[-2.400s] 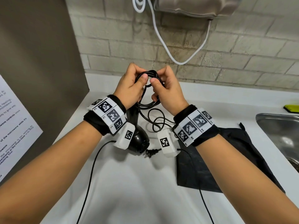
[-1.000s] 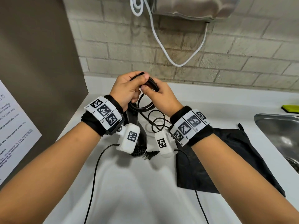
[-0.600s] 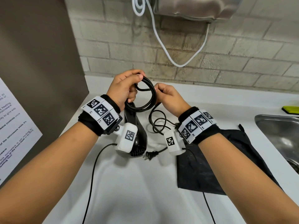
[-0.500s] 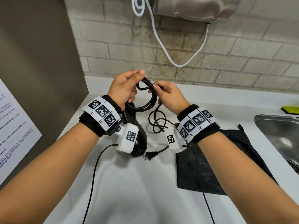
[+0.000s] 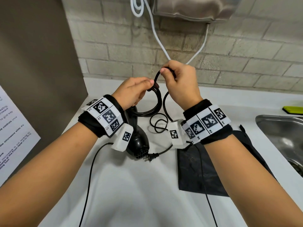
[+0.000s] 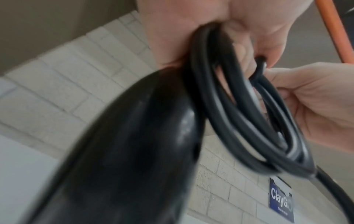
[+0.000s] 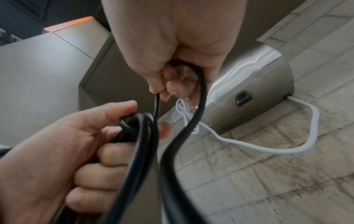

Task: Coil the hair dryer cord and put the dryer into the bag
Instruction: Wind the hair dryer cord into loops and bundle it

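The black hair dryer [image 5: 138, 141] lies on the white counter [image 5: 131, 185], its handle rising toward my left hand [image 5: 147, 86]. That hand grips a small coil of the black cord [image 5: 155, 104] at its top; the left wrist view shows the coil [image 6: 239, 113] hanging beside the dryer body [image 6: 124, 151]. Just above and to the right, my right hand [image 5: 165, 72] pinches a raised length of cord [image 7: 199, 98] that loops down to the coil. Loose cord [image 5: 157, 125] and the plug [image 5: 151, 157] rest on the counter. The flat black bag [image 5: 196, 164] lies under my right forearm.
A steel sink [image 5: 282, 136] is at the right with a green item [image 5: 293, 109] behind it. A wall-mounted hand dryer [image 5: 188, 7] and its white cable [image 5: 164, 46] hang on the brick wall above. A brown panel [image 5: 32, 63] and a printed notice [image 5: 13, 136] stand left.
My right hand has risen above the coil, drawing up a new length of cord. The left hand has kept its grip on the coil and dropped slightly.
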Available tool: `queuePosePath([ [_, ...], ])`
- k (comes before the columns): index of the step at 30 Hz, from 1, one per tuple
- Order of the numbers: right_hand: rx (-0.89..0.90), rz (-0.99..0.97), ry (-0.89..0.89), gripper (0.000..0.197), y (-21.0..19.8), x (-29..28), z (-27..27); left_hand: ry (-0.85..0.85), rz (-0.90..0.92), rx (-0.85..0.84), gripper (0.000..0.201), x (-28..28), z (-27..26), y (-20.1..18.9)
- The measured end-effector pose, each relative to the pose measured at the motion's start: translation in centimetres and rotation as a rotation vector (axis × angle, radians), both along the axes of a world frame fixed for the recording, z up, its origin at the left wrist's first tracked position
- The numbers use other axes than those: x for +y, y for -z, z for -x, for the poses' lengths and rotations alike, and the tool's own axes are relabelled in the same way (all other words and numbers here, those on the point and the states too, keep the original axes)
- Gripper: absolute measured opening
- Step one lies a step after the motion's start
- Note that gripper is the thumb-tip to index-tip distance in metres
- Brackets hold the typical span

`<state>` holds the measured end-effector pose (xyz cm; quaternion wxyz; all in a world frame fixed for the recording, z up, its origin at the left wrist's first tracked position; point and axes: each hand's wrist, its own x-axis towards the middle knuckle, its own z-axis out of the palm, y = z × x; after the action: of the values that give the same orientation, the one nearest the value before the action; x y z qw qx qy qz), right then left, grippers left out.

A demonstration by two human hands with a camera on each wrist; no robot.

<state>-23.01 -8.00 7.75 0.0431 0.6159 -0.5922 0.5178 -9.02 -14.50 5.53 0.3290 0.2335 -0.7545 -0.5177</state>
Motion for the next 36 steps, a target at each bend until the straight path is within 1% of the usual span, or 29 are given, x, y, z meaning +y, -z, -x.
queuePosePath([
  [4, 0.013, 0.057, -0.059, 0.017, 0.1, 0.4, -0.3, 0.033, 0.081, -0.077, 0.028, 0.1, -0.1, -0.1],
  [7, 0.015, 0.081, -0.08, 0.016, 0.4, 0.6, -0.3, 0.062, 0.184, -0.159, 0.027, 0.4, 0.0, -0.3],
  [10, -0.002, 0.101, -0.094, 0.016, 0.5, 0.6, -0.1, 0.013, 0.304, -0.2, 0.029, 0.8, 0.2, -0.6],
  [13, 0.008, 0.108, -0.086, 0.017, 0.7, 0.9, 0.3, -0.046, 0.425, -0.218, 0.018, 0.8, 0.4, -0.6],
  [16, 0.035, 0.104, -0.078, 0.018, 1.0, 1.1, 0.5, -0.083, 0.452, -0.234, 0.013, 0.3, 0.5, -0.3],
  [18, 0.039, 0.099, -0.08, 0.019, 1.1, 1.2, 0.5, -0.098, 0.443, -0.211, 0.013, 0.1, 0.6, -0.2],
  [21, 0.051, 0.072, -0.08, 0.021, 1.5, 1.3, 0.2, -0.121, 0.383, -0.142, 0.013, -0.3, 0.7, 0.2],
  [23, 0.084, 0.061, -0.064, 0.028, 2.1, 1.4, -0.2, -0.144, 0.341, -0.098, 0.015, -0.7, 0.7, 0.3],
  [25, 0.105, 0.05, -0.05, 0.037, 2.7, 1.6, -0.5, -0.149, 0.299, -0.062, 0.022, -0.9, 0.7, 0.4],
  [26, 0.099, 0.04, -0.047, 0.038, 3.1, 1.6, -0.7, -0.144, 0.28, -0.044, 0.024, -0.8, 0.6, 0.4],
  [31, 0.071, -0.004, -0.046, 0.029, 4.8, 1.5, -2.1, -0.17, 0.192, 0.045, 0.025, -0.4, 1.0, 0.5],
  [34, 0.098, -0.041, -0.032, 0.028, 5.4, 1.3, -2.8, -0.179, 0.062, 0.084, 0.026, -0.3, 1.3, 0.5],
  [36, 0.148, -0.079, -0.009, 0.025, 5.5, 1.2, -3.1, -0.174, -0.029, 0.119, 0.027, -0.1, 1.4, 0.5],
])
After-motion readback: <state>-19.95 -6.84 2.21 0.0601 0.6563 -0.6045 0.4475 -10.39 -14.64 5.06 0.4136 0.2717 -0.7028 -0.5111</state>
